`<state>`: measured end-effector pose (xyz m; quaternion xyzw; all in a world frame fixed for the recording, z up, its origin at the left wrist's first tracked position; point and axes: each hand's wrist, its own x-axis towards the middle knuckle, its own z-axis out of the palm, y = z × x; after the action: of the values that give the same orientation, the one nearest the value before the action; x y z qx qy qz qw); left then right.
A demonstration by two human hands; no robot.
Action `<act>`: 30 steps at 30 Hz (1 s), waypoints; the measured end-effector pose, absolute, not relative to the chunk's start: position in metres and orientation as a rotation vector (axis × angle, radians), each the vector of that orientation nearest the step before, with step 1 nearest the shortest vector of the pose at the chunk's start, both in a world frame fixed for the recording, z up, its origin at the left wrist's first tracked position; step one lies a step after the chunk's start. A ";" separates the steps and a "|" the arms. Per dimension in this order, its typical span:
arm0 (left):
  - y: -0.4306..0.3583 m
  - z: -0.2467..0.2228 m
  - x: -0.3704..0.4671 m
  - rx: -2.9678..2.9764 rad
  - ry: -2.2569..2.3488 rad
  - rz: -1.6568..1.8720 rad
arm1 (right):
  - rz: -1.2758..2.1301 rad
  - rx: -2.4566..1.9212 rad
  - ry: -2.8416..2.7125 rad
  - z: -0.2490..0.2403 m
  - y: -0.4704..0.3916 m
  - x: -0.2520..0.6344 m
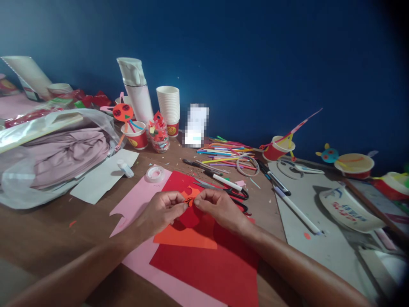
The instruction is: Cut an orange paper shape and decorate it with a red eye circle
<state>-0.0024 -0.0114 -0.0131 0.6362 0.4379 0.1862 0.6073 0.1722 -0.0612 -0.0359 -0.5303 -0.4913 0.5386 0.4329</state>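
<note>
Between the fingertips of my left hand (168, 207) and my right hand (219, 209) is a small orange paper piece with black marks (189, 202). Both hands pinch it, one from each side, above the paper. Below them lie an orange sheet (188, 238), a red sheet (217, 273) and a pink sheet (137, 200), overlapping on the table. Scissors with black handles (238, 194) rest just beyond my right hand, blades pointing left. A roll of tape (155, 174) sits on the pink sheet, past my left hand.
Drinking straws (226, 153), a white marker (226, 181) and stacked paper cups (168, 111) stand or lie farther back. A thermos jug (136, 89) is by the blue wall. Left is a plastic bag with cloth (64, 157); right, a decorated cup (277, 148) and grey board (319, 256).
</note>
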 end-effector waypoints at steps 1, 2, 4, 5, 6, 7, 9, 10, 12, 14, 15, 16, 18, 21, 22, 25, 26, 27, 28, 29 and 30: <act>-0.011 -0.013 -0.002 1.474 1.006 0.427 | 1.336 -1.329 -1.227 -0.036 -0.061 0.172; -0.012 -0.013 -0.002 1.481 0.999 0.422 | 1.326 -1.339 -1.238 -0.035 -0.061 0.172; -0.012 -0.014 -0.003 1.496 0.987 0.397 | 1.293 -1.367 -1.275 -0.034 -0.061 0.171; -0.012 -0.015 -0.004 1.501 0.978 0.380 | 1.269 -1.384 -1.295 -0.034 -0.061 0.171; -0.012 -0.016 -0.004 1.504 0.969 0.362 | 1.244 -1.399 -1.312 -0.034 -0.061 0.171; -0.012 -0.018 -0.005 1.505 0.958 0.344 | 1.224 -1.411 -1.325 -0.034 -0.061 0.171; -0.011 -0.020 -0.005 1.506 0.942 0.321 | 1.200 -1.421 -1.335 -0.034 -0.062 0.171; -0.011 -0.022 -0.006 1.506 0.938 0.316 | 1.201 -1.422 -1.332 -0.034 -0.063 0.172; -0.010 -0.023 -0.006 1.502 0.934 0.313 | 1.225 -1.418 -1.325 -0.035 -0.064 0.172; -0.010 -0.024 -0.006 1.504 0.933 0.300 | 1.249 -1.406 -1.334 -0.035 -0.065 0.173; -0.010 -0.024 -0.006 1.505 0.927 0.286 | 1.256 -1.396 -1.349 -0.035 -0.065 0.173; -0.010 -0.023 -0.006 1.503 0.920 0.274 | 1.252 -1.387 -1.372 -0.035 -0.065 0.173; -0.010 -0.022 -0.006 1.484 0.906 0.264 | 1.210 -1.374 -1.438 -0.034 -0.065 0.174; -0.010 -0.021 -0.006 1.449 0.899 0.266 | 1.088 -1.368 -1.534 -0.032 -0.065 0.174; -0.010 -0.021 -0.006 1.441 0.902 0.267 | 1.030 -1.367 -1.549 -0.031 -0.066 0.174; -0.009 -0.023 -0.007 1.424 0.921 0.301 | 0.802 -1.334 -1.595 -0.027 -0.068 0.175; -0.008 -0.023 -0.008 1.418 0.924 0.321 | 0.720 -1.308 -1.639 -0.026 -0.069 0.175; -0.007 -0.023 -0.008 1.409 0.924 0.340 | 0.641 -1.275 -1.704 -0.025 -0.069 0.175; -0.006 -0.022 -0.009 1.397 0.921 0.355 | 0.569 -1.240 -1.782 -0.024 -0.070 0.176; -0.006 -0.022 -0.009 1.380 0.915 0.363 | 0.503 -1.211 -1.862 -0.024 -0.070 0.176; -0.005 -0.021 -0.009 1.362 0.907 0.366 | 0.440 -1.193 -1.930 -0.025 -0.070 0.176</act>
<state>-0.0095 -0.0053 -0.0212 0.6038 0.4022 0.1623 0.6688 0.1760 -0.0704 -0.0249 -0.4721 -0.7642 0.1742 0.4033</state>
